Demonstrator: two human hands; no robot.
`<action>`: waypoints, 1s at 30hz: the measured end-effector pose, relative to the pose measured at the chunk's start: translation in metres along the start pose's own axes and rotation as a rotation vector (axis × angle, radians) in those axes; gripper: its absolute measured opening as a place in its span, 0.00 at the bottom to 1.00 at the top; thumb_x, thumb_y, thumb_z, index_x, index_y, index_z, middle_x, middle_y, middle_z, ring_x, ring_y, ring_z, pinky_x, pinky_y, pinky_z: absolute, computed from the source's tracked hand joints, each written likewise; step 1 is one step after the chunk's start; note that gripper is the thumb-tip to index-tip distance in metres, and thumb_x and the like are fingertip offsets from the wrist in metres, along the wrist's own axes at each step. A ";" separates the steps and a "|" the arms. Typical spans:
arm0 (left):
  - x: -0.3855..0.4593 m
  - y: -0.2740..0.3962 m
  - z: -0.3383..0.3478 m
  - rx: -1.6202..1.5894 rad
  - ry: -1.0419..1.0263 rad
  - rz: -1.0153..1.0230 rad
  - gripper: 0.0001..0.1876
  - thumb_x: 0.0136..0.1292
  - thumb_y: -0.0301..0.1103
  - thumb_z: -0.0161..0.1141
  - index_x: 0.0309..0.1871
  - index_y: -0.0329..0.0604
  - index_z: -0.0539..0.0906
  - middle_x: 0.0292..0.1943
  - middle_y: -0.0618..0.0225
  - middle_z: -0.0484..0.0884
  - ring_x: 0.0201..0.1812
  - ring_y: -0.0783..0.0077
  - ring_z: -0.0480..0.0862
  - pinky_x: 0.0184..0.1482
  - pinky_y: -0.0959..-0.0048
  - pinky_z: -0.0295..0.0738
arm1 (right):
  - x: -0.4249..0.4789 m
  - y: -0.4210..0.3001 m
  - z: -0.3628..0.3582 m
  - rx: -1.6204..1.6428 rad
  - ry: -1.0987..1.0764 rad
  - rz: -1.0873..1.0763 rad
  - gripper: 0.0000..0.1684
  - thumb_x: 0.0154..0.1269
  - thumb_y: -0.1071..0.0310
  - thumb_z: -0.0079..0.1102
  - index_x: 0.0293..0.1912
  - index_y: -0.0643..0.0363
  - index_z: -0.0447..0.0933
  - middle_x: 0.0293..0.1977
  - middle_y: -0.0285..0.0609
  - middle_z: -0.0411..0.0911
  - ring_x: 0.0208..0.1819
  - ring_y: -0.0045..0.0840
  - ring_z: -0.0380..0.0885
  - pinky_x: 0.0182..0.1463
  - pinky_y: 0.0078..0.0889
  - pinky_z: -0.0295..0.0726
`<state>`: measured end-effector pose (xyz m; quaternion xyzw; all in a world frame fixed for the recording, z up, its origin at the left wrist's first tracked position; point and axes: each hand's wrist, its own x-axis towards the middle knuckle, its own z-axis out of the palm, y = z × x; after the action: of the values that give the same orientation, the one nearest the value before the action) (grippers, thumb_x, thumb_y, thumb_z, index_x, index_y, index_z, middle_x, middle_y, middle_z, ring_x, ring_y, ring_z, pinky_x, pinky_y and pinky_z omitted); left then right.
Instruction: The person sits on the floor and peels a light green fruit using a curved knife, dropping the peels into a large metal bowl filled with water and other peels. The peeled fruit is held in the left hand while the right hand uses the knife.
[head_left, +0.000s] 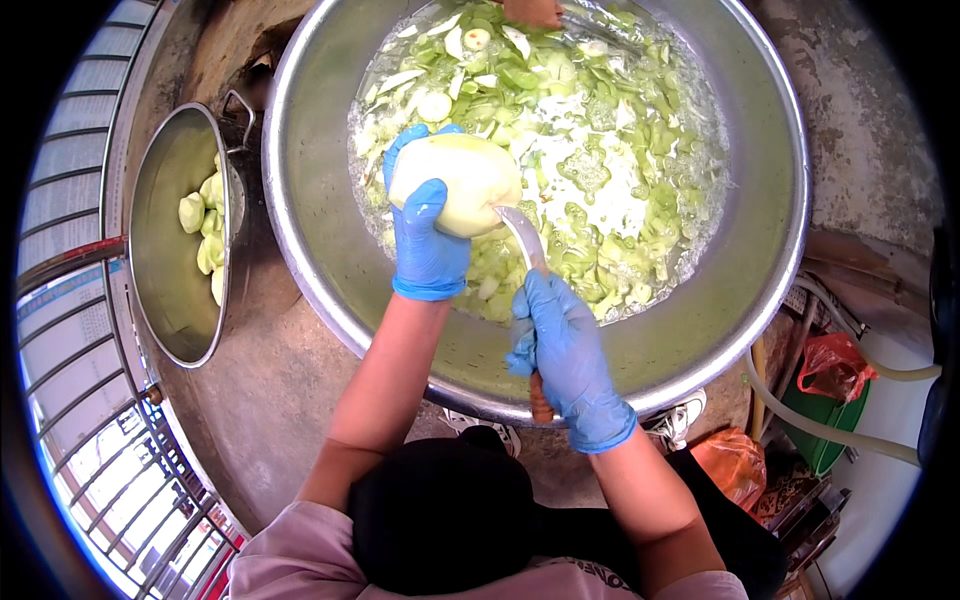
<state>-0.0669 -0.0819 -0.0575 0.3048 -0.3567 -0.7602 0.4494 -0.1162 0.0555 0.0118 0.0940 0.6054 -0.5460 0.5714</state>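
Observation:
In my left hand, which wears a blue glove, I hold a large, pale, peeled fruit over a wide metal basin. My right hand, also in a blue glove, grips a knife by its brown handle. The knife's curved blade meets the fruit at its lower right end, and its tip is hidden there. Below the fruit, green peelings and pale slices float in the basin's water.
To the left stands a metal pot with several pale green pieces. A metal-barred railing runs beyond it. A brown, wooden-looking piece shows at the basin's far side. On the right are hoses, a green container and an orange plastic bag.

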 end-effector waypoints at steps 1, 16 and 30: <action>0.001 0.001 0.000 0.028 -0.018 0.037 0.36 0.49 0.44 0.63 0.63 0.44 0.64 0.56 0.55 0.72 0.56 0.58 0.74 0.60 0.59 0.70 | -0.002 0.001 0.003 0.049 -0.026 0.038 0.18 0.73 0.52 0.45 0.31 0.53 0.68 0.16 0.27 0.62 0.13 0.11 0.59 0.17 0.14 0.62; 0.005 -0.006 -0.006 0.380 -0.055 -0.070 0.34 0.45 0.38 0.68 0.58 0.42 0.69 0.54 0.59 0.72 0.55 0.63 0.74 0.55 0.64 0.74 | 0.037 0.002 -0.044 0.224 -0.115 0.035 0.11 0.73 0.60 0.45 0.33 0.52 0.70 0.18 0.28 0.63 0.15 0.11 0.61 0.17 0.14 0.61; 0.072 -0.033 -0.011 0.485 -0.183 -0.767 0.30 0.55 0.56 0.62 0.54 0.45 0.73 0.48 0.58 0.79 0.42 0.58 0.83 0.40 0.54 0.82 | 0.081 -0.111 -0.161 -1.804 0.029 -0.403 0.13 0.69 0.63 0.46 0.43 0.61 0.74 0.32 0.51 0.81 0.33 0.36 0.82 0.37 0.36 0.78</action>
<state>-0.1029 -0.1388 -0.1010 0.4428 -0.4237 -0.7900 0.0180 -0.3195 0.0956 -0.0313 -0.4869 0.8134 0.0444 0.3151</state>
